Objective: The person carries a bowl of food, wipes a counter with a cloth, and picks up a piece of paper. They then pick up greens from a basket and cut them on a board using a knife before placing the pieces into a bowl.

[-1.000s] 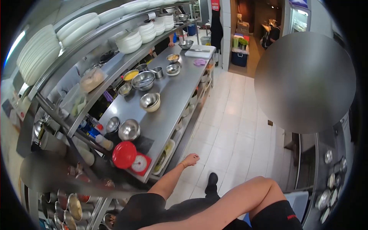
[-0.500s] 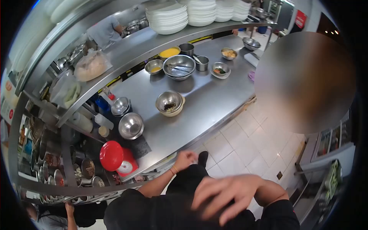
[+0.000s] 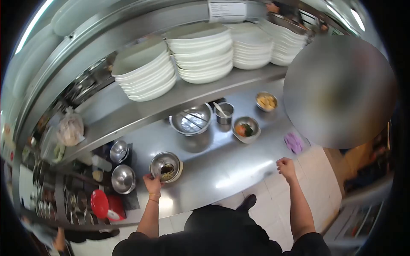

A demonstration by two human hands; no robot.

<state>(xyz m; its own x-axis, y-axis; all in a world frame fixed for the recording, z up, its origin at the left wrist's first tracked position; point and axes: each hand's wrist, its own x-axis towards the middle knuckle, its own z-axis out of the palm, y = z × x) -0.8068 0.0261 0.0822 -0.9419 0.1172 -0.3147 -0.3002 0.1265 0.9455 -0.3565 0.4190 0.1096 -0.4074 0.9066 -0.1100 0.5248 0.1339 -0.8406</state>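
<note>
My left hand (image 3: 152, 184) is at the near left rim of a small metal bowl (image 3: 157, 164), its fingers closed on the edge. Dark sauce and pale shreds lie in this bowl, which sits inside a beige bowl (image 3: 181, 170) on the steel counter. My right hand (image 3: 286, 167) hangs in the air near the counter's front edge, fingers curled, with nothing visible in them. Closest to it is a crumpled purple cloth (image 3: 294, 142). Farther left stands a metal bowl with orange and green food (image 3: 245, 130).
Stacks of white dishes (image 3: 200, 53) fill the shelf above the counter. Behind stand a large metal bowl with chopsticks (image 3: 191, 119), a metal pot (image 3: 224, 114) and a bowl of yellow chunks (image 3: 266, 102). A red scale (image 3: 114, 208) and an empty metal bowl (image 3: 123, 179) are at left.
My left hand has reached forward from beside my leg to the bowl with dark sauce. My right hand has swung forward and right, its fingers now curled. The view has shifted toward the counter.
</note>
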